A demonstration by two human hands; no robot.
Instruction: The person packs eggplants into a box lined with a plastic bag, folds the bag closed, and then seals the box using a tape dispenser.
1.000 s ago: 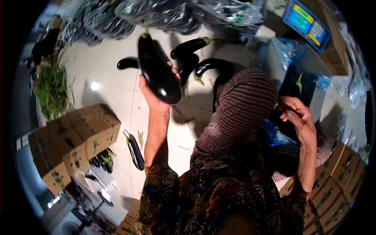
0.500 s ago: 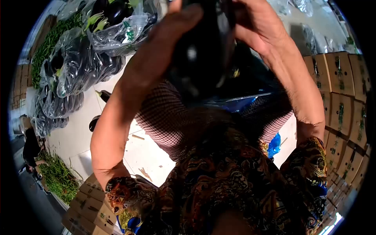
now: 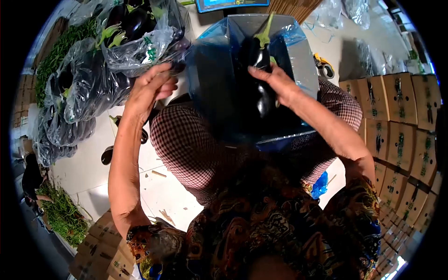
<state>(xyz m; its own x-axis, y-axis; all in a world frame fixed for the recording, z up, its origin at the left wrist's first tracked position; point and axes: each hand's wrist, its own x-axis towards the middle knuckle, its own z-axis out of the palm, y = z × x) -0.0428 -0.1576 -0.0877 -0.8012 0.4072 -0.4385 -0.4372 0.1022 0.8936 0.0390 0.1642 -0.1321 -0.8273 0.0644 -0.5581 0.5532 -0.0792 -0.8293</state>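
Note:
A glossy dark eggplant (image 3: 259, 57) with a green stem lies lengthwise inside a box lined with blue plastic (image 3: 210, 56), between my knees. My right hand (image 3: 278, 85) is closed around the eggplant's side, thumb across its top. Behind that hand a bit of another green stem shows. My left hand (image 3: 153, 87) is off to the left of the box, fingers loosely bent and apart, with nothing in them. It is nearest to a clear plastic bag (image 3: 126, 58) with several eggplants (image 3: 136, 24) in it.
More bagged eggplants (image 3: 95, 91) lie at the left, with loose eggplants (image 3: 107, 155) on the tiled floor. Green peppers (image 3: 65, 212) are heaped at lower left near another person (image 3: 32, 177). Stacked cartons (image 3: 396, 135) line the right; a tape roll (image 3: 327, 71) lies beside my knee.
The eggplant, held up close to the camera between both hands, is now down in the lined box in my right hand. My left hand has let go and moved left.

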